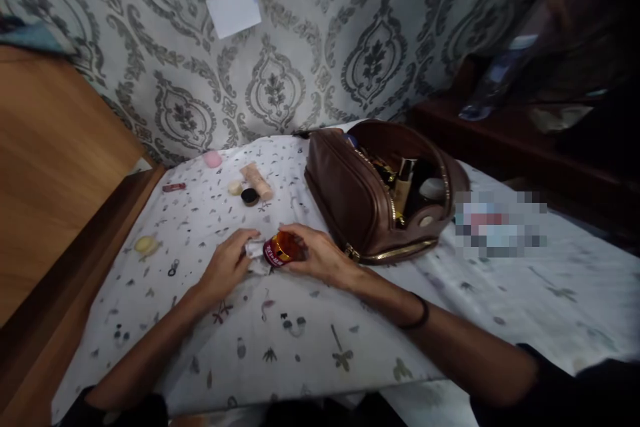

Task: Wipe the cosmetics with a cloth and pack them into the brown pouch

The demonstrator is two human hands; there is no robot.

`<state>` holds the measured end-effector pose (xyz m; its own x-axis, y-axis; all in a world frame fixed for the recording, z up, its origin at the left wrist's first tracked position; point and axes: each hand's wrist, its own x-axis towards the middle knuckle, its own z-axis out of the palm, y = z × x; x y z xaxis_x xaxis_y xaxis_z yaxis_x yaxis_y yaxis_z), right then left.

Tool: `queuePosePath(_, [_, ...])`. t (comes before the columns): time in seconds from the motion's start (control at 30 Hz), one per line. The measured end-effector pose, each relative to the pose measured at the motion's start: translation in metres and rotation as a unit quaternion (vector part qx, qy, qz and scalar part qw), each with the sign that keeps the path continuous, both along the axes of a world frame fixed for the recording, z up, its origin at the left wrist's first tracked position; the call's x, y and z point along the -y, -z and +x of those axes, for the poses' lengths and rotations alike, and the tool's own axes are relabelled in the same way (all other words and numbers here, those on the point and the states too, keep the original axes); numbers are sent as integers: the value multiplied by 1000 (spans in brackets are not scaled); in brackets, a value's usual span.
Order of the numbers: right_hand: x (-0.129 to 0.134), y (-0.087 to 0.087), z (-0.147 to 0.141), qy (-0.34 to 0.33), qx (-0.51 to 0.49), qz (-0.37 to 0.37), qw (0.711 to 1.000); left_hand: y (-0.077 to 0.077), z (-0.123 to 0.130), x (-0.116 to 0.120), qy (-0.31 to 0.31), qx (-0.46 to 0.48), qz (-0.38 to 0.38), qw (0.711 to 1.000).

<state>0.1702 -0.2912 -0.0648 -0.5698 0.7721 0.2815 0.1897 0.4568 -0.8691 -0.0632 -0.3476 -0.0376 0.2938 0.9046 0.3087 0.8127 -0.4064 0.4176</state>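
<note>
Two bare hands at work above a white printed cloth (300, 363). Right hand (323, 257) grips one small, glossy amber jar with a dark red label (285, 248), thumb and fingers narrow around its sides; left hand (227, 263) pinches one crumpled white scrap (255, 249) against the jar's labelled end, paper or plastic, cannot tell. Jar sits between the hands, left of one unzipped brown leather bag (345, 200). Risks, as judged: smooth sides could slide if the left hand tugs while the right's hold is light; contents could spill on the cloth if the lid is loose, lid state unclear. Right forearm passes near the bag; a wide elbow swing might jog it. Count of loose pieces beyond the hands: one peach tube (258, 181), one black round lid or pot (250, 197), one cream disc (235, 187), one pink lump (213, 159), one yellow oval piece (146, 245), one slim reddish stick (174, 187). Bag's contents overlap; no sure count.
</note>
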Motion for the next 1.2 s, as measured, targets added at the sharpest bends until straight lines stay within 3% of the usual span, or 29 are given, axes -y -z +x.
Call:
queuePosePath(0.13, [1, 0, -3, 0, 8, -10, 1000, -15, 10, 0, -37, 82, 58, 994])
queuePosePath(0.23, [2, 2, -4, 8, 8, -13, 1000, -21, 21, 5, -15, 95, 103, 990])
queuePosePath(0.47, [4, 7, -4, -14, -12, -23, 1000, -4, 40, 13, 109, 15, 132, 985])
queuePosePath(0.67, [5, 9, -6, -2, 37, 38, 999, 10, 31, 6, 69, 37, 135, 988])
queuePosePath(0.93, [2, 1, -18, 6, 109, 70, 992, 3, 24, 4, 131, 52, 167, 976])
queuePosePath(1.1, [6, 5, -19, 22, 66, 71, 995, -2, 24, 6, 209, 40, 196, 957])
queuePosePath(1.2, [9, 3, -17, 25, 53, 66, 996, -3, 26, 8, 226, 24, 209, 951])
